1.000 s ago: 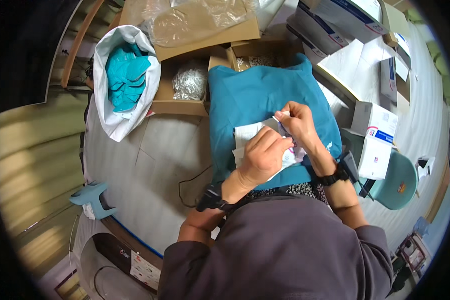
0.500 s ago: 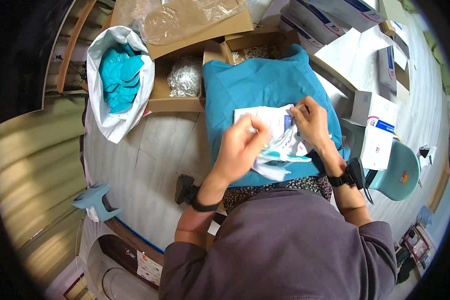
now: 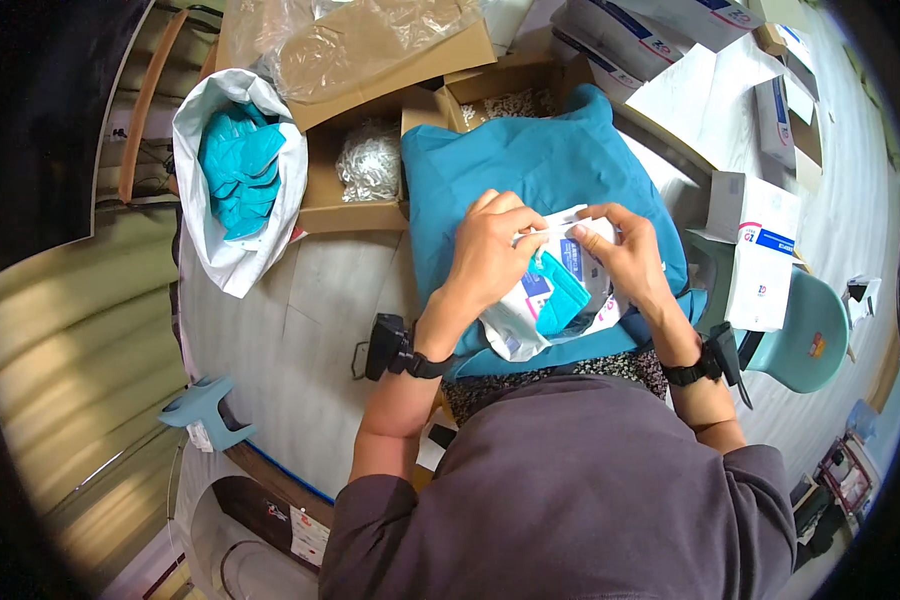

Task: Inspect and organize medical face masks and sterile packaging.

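Observation:
A white printed plastic pouch [image 3: 573,258] rests on a teal cloth [image 3: 510,160] spread over my lap. Across its lower half shows a folded teal piece [image 3: 562,300]; I cannot tell whether it lies inside or on top. My left hand [image 3: 492,248] pinches the pouch's upper left edge between thumb and fingers. On the opposite upper edge, my right hand [image 3: 626,252] grips with its thumb on the front. Both hands sit close together at the top of the pouch.
An open white sack [image 3: 288,200] of teal pieces [image 3: 240,165] stands left, beside cardboard boxes [image 3: 355,218] holding a bundle of white strands [image 3: 370,165] and small white pieces. White cartons [image 3: 765,245] and a pale green chair [image 3: 802,335] are at right; a blue stool [image 3: 210,410] is lower left.
My left hand came up to the pouch's top edge and closed on it. The pouch has been straightened, the teal piece shows more fully, and white strands seen on it earlier are out of sight.

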`<control>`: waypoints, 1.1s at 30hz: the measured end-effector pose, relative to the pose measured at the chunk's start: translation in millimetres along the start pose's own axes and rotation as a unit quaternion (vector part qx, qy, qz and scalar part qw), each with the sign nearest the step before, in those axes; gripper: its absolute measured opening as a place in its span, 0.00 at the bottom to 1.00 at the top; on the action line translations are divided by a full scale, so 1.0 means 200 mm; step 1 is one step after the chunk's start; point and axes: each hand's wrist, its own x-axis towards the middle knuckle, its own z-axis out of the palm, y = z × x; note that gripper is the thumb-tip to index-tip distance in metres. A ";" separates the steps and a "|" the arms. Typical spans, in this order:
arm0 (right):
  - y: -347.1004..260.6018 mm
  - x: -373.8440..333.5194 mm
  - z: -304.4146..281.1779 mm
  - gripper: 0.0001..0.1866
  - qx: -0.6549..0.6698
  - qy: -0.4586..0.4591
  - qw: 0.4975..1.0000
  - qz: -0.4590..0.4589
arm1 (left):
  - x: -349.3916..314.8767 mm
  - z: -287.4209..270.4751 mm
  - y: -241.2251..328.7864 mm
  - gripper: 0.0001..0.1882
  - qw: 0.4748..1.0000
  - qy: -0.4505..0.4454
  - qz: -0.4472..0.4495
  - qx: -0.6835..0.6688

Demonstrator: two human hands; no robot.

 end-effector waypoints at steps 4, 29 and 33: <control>-0.09 0.01 0.03 0.07 0.109 -0.040 0.993 -0.020 | -0.01 -0.05 0.08 0.05 0.995 -0.007 -0.062 -0.080; -0.03 0.26 0.21 0.13 -0.010 0.059 0.998 0.002 | -0.38 -0.20 0.31 0.07 0.936 0.040 -0.009 -0.349; -0.08 0.18 0.18 0.11 -0.036 0.084 0.990 -0.108 | -0.38 -0.21 0.22 0.14 0.921 -0.014 -0.178 -0.345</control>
